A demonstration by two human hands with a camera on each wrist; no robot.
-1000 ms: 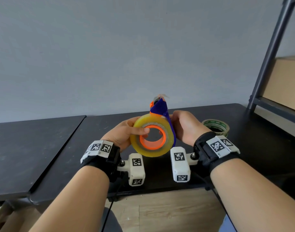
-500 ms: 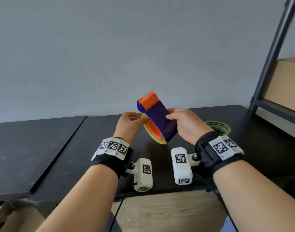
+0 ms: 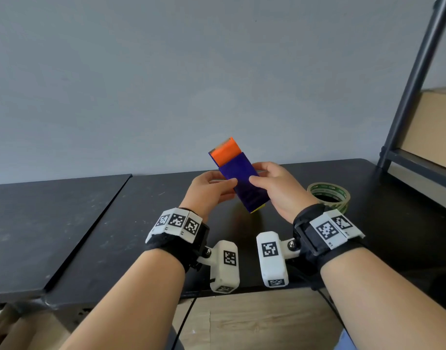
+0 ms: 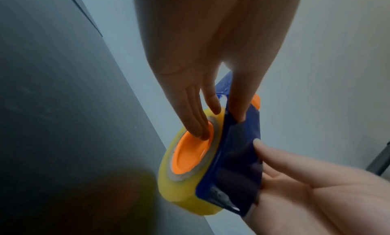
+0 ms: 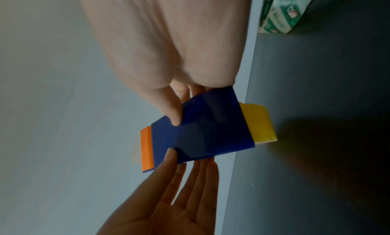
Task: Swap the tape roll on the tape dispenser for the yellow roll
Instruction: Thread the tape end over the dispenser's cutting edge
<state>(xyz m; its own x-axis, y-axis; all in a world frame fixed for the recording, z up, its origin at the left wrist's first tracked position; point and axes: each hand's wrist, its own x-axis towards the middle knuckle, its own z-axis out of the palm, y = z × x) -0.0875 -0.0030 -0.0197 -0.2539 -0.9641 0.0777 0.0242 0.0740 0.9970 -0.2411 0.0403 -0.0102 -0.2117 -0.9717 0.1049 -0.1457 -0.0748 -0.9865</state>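
Note:
I hold the tape dispenser (image 3: pixel 244 183) above the black table (image 3: pixel 141 223), tilted, with its blue back toward me and its orange blade end up. The yellow roll (image 4: pixel 185 192) sits on the orange hub (image 4: pixel 190 153); only a sliver of the roll (image 3: pixel 258 210) shows in the head view. My left hand (image 3: pixel 224 185) pinches the dispenser, thumb on the blue back and fingers (image 4: pixel 200 130) on the hub side. My right hand (image 3: pixel 262 176) grips the other edge, with its thumb (image 5: pixel 173 111) on the blue body (image 5: pixel 202 126).
A clear tape roll with green print (image 3: pixel 328 195) lies flat on the table to the right of my hands. A dark metal rack (image 3: pixel 414 79) with a cardboard box (image 3: pixel 434 127) stands at the right. A second black tabletop (image 3: pixel 40 218) adjoins on the left.
The dispenser has been turned over in my hands: a second ago the roll's open face pointed at me, now the blue back does. My left fingers have moved onto the hub side.

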